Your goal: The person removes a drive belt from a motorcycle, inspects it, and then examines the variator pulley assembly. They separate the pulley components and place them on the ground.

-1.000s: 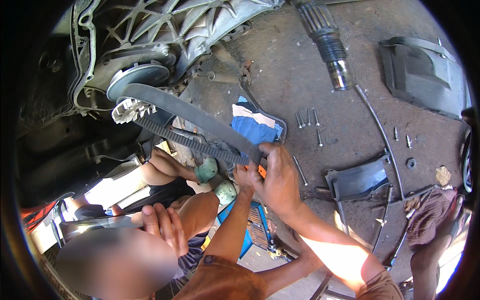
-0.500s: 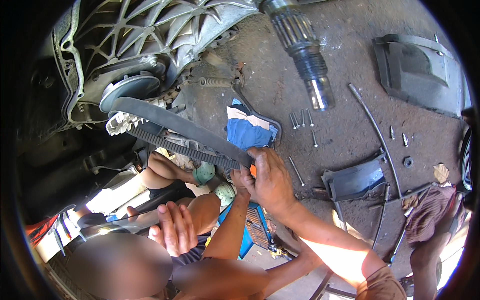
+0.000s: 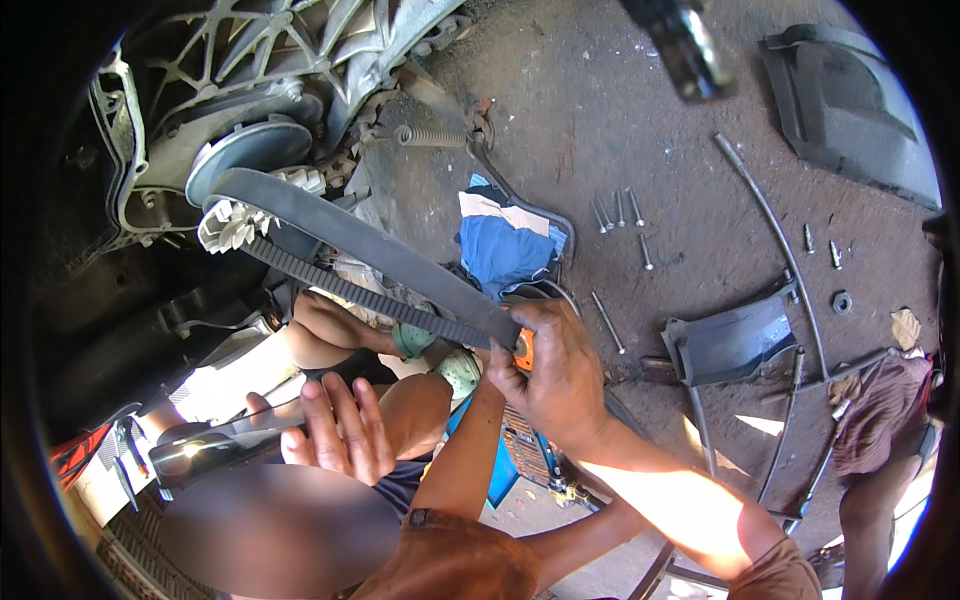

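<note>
Our right hand (image 3: 558,372) grips a smooth-backed, inside-ribbed black drive belt (image 3: 390,255). We cannot tell whether our mostly hidden left hand (image 3: 489,386) holds it.

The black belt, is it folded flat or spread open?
Spread open: the black belt forms a long loop, with a gap between its two strands, narrowing toward the right hand.

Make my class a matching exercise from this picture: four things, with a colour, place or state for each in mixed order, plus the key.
Things:
1. toothed belt
2. finned wheel
3. cloth bundle
4. nut

Descriptions:
A. mostly blue
B. on the ground, toward the picture's right side
C. silvery, at the belt's upper-left end
D. held by the right hand

Pairs: 1-D, 2-C, 3-A, 4-B
</note>
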The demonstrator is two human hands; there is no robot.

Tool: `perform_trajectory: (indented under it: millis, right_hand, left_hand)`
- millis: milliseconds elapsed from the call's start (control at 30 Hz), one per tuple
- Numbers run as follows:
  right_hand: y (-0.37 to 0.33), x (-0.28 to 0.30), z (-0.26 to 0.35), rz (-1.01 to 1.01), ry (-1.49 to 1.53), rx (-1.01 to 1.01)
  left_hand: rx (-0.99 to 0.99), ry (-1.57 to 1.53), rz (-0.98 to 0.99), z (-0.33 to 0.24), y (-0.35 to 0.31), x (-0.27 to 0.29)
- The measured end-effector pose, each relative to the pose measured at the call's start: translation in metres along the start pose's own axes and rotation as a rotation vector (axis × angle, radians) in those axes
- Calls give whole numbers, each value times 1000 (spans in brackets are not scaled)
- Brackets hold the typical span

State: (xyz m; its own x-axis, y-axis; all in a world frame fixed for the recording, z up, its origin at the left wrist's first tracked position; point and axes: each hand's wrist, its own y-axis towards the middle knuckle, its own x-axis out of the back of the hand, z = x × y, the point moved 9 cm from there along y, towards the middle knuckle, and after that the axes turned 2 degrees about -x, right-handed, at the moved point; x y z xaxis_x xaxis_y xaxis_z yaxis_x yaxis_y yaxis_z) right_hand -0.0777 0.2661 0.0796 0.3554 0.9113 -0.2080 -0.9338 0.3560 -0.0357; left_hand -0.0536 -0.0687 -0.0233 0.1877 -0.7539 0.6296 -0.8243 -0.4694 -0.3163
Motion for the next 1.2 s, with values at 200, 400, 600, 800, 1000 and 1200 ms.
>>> perform_trajectory:
  millis: [200,400,600,800,1000,1200]
  right_hand:
    - [-11,-12,2,-14,6,-33]
    - [-9,-10,-2,-39,3,-32]
    - [-4,-9,-6,-34,2,-41]
    - [-2,-6,-9,-10,6,-59]
    - [-2,-7,-11,-19,18,-88]
    - [-3,-9,-13,-8,59,-96]
  left_hand:
    - [12,-76,13,8,-8,2]
    - [26,-110,31,8,-8,-1]
    - [49,-131,48,7,-5,-5]
    - [76,-164,54,7,-4,-8]
    - [106,-230,71,7,-3,-12]
    - [143,-333,110,11,1,-19]
